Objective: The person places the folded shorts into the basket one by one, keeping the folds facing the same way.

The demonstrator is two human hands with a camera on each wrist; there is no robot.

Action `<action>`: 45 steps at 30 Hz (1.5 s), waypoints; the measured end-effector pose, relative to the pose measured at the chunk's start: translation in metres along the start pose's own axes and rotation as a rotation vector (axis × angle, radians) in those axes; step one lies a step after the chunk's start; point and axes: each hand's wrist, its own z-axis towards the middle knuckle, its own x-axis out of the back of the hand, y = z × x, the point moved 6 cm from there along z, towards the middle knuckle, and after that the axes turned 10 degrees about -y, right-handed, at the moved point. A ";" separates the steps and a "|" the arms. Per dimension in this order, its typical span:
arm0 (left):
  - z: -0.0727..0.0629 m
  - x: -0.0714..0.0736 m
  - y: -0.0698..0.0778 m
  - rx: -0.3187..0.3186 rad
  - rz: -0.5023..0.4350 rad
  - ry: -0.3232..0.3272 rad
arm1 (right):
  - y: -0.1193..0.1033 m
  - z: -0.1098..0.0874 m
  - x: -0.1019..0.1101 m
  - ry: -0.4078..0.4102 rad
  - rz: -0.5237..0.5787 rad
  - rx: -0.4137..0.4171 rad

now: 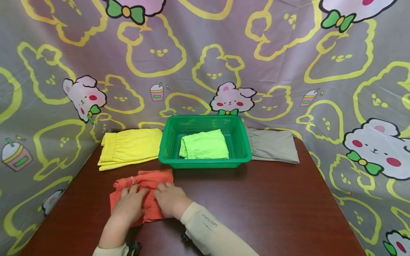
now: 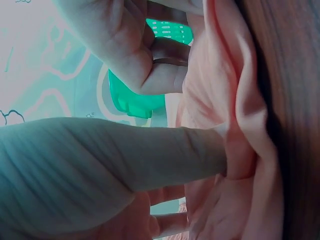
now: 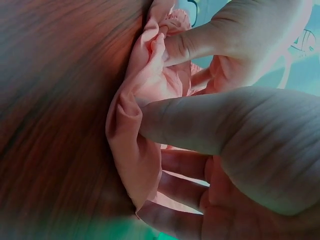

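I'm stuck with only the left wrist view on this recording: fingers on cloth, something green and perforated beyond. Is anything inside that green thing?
Observer: Yes, the head view shows folded lime-green cloth in the green basket.
Reviewer: What lies left of it?
Observer: In the head view, folded yellow cloth.
Reviewer: Where's the one being handled?
Observer: The orange-red cloth lies on the brown table, nearer the head camera than the basket.

Seems to read "Lets" at the start, in small dark letters (image 1: 209, 219) on the cream right sleeve (image 1: 220, 235); continues in characters too small to make out. Runs lengthwise along the fabric, beside a thin dark line.
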 end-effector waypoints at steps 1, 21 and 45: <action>0.000 0.000 0.000 -0.001 0.001 0.000 | 0.000 0.000 0.000 -0.003 -0.002 -0.003; 0.002 -0.002 0.012 -0.010 0.009 0.003 | 0.008 -0.012 -0.002 0.002 0.023 -0.020; 0.006 0.002 0.031 -0.063 0.040 0.077 | 0.016 -0.023 -0.009 0.033 -0.004 -0.031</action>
